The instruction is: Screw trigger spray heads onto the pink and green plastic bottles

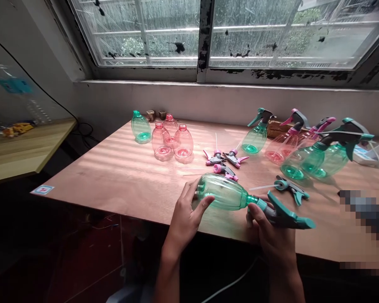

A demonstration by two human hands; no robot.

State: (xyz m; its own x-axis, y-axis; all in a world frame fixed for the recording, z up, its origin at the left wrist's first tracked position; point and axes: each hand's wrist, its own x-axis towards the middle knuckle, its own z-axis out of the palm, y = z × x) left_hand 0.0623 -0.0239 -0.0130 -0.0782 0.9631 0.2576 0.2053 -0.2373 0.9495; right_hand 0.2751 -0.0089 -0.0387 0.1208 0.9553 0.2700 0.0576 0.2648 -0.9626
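A table spreads beneath the held bottle, which is tipped sideways above the table's near edge. Three pink bottles stand beyond it, leftward. The left hand grips its base; the right hand grips the green head at its neck. Pink heads lie just beyond it.

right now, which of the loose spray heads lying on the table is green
The spray head lying apart just beyond the right hand; the three pink spray heads lie bunched farther left, beyond the held green bottle.
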